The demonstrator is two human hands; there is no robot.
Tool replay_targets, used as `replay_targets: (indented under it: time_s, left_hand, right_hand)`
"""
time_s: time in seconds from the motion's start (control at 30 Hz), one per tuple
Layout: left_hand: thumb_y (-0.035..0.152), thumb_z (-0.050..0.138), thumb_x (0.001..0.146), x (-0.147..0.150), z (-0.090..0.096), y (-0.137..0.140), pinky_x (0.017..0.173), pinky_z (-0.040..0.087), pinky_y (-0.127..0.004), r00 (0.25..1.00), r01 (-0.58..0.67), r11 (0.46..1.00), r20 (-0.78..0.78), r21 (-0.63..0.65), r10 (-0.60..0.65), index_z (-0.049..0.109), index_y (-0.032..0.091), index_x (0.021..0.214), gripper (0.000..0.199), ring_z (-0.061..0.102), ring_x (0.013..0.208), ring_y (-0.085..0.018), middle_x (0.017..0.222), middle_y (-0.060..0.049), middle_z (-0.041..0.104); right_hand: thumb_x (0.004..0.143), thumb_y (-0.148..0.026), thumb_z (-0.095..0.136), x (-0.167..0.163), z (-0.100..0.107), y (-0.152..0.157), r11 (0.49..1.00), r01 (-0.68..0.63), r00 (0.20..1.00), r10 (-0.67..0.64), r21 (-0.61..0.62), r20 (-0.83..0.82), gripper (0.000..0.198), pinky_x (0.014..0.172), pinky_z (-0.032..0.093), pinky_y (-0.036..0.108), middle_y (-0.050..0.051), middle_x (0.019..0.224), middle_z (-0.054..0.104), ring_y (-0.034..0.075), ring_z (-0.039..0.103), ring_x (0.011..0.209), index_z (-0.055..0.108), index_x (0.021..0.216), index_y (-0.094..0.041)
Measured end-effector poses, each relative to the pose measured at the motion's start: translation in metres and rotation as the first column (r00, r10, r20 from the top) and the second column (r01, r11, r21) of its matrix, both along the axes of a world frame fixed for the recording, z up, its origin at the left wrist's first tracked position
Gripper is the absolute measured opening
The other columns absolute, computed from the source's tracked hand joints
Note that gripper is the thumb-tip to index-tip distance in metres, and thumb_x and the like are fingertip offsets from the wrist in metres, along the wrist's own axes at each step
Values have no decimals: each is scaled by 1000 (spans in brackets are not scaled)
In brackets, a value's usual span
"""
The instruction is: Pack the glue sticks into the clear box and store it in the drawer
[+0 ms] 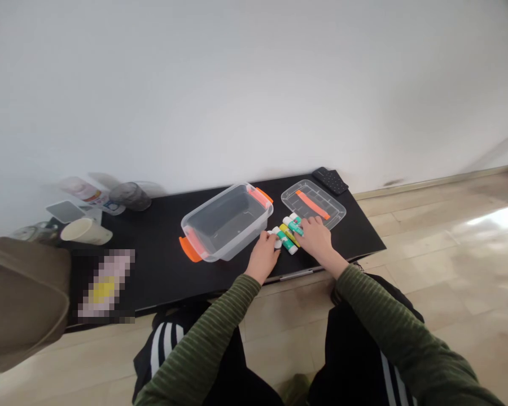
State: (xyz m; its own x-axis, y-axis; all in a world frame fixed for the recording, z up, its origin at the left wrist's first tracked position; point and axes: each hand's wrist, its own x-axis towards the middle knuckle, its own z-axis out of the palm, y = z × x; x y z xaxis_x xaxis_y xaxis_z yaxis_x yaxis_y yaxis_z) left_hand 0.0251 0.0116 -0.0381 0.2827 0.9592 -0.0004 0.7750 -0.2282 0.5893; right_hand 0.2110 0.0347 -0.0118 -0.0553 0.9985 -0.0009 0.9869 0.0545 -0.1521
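Several glue sticks lie side by side in a row on the black table, right of the clear plastic box [226,225]. One green-and-white glue stick [286,242] and a yellow glue stick [289,234] show between my hands. My left hand [264,255] is closed at the row's left end, where a white round end pokes out by the fingers; the rest of that stick is hidden. At the right end, my right hand [315,238] has its fingers closed over another green-and-white glue stick [295,226]. The box is open, with orange latches and nothing visible inside.
Behind my right hand lies the clear lid [309,194] with an orange handle. A black keyboard-like object [331,180] rests at the back right corner. On the left are a paper cup [86,232], a dark jar [130,196], a pixelated patch and a person's brown sleeve [21,304].
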Motion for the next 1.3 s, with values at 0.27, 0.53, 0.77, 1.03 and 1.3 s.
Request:
replay_targets:
  time_s: [0.27,0.53,0.77,1.03,1.3]
  left_hand:
    - [16,55,88,-1,1,0,87,50,-35,991,16,1000,-132,6,-15,57,17,103,16,63,96,-22,113,-10,51]
    - [14,54,88,0,3,0,86,50,-35,985,22,1000,-171,17,-19,56,17,103,16,62,93,-21,112,-10,52]
    - [15,52,89,0,3,0,86,50,-35,982,23,1000,-190,10,-20,56,17,103,14,63,96,-23,115,-12,52]
    - [14,54,88,-5,3,-3,87,50,-37,985,19,1000,-170,-5,-19,56,16,105,17,63,97,-24,116,-13,53]
    - [14,53,89,-10,0,-3,88,50,-37,986,16,1000,-166,6,-15,56,17,103,15,63,97,-25,114,-13,53]
  right_hand:
    - [93,-42,56,-1,-2,0,999,-16,1000,16,-32,-4,30,80,49,33,14,113,63,29,47,118,64,109,-18]
    - [96,-31,53,19,0,14,994,48,998,-50,-97,-23,23,80,49,32,13,120,62,27,50,122,61,114,-19]
    - [95,-32,54,19,-6,16,988,38,999,-34,-147,28,29,80,50,34,15,119,60,29,50,120,63,117,-16]
    - [95,-24,52,9,-7,10,995,-39,998,44,-93,54,25,73,52,30,15,121,56,28,45,120,66,115,-20]
    - [95,-31,53,7,-9,11,994,-21,997,28,-106,68,26,78,52,32,17,118,62,28,52,117,67,111,-15]
